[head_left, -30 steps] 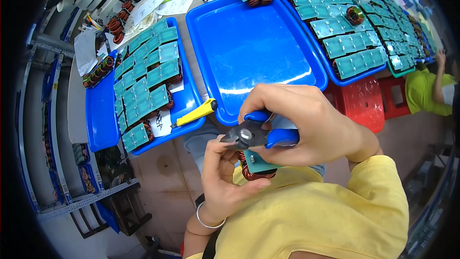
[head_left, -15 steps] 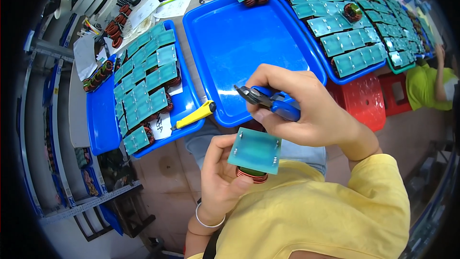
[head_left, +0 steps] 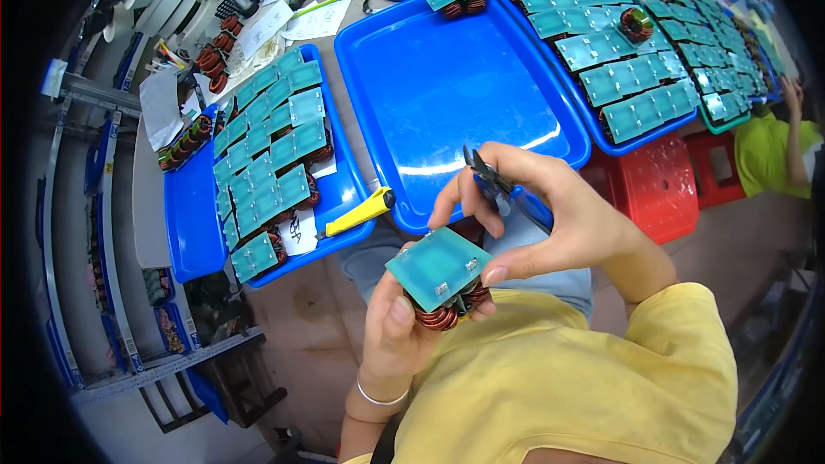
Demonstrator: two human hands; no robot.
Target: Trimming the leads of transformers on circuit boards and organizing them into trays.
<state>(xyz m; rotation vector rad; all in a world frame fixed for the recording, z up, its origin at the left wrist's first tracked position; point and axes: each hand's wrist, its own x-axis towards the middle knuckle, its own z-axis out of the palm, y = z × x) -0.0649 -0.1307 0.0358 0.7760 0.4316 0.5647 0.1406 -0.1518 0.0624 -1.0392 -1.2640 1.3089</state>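
Cutters [head_left: 490,179] have tipped up in the curled right hand [head_left: 559,210], left hand [head_left: 395,331] cupping a board [head_left: 438,266] near tray [head_left: 464,103] and red stool [head_left: 660,189].

Green board [head_left: 434,266] in left fingers [head_left: 400,313]

No text reads clearly; the white paper slip [head_left: 298,235] bears dark handwritten marks.

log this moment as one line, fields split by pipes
left hand: holds green board with copper coil beneath | right hand: holds pliers, fingers at board edge | yellow knife: on blue tray edge
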